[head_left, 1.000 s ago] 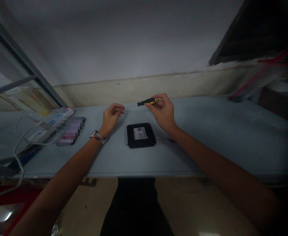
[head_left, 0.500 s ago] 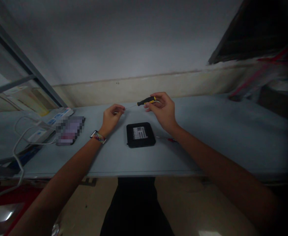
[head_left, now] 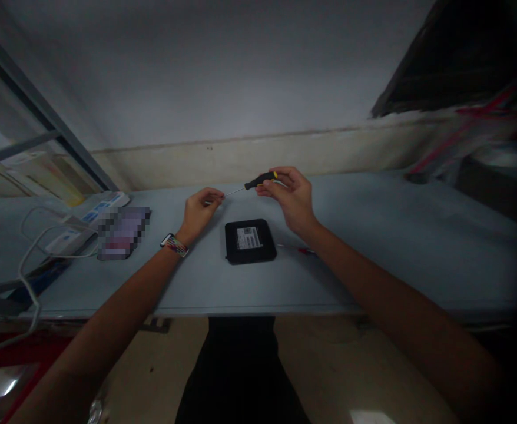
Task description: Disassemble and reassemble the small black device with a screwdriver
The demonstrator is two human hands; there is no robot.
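Screwdriver (head_left: 258,181), just one, sits beyond the black box (head_left: 250,241); its handle shows less yellow than a moment ago, so you seem to be rolling it, with the box untouched. By size, you have one table (head_left: 205,290); one power strip (head_left: 91,217) well left of the box; one box; one phone (head_left: 123,234), left but nearer; two hands beyond the box. Your left hand (head_left: 199,209) looks closed on the shaft's tip, hiding whether anything smaller is there; your right hand (head_left: 297,200) pinches the handle. One red-ended tool (head_left: 304,251) lies just right of the box.
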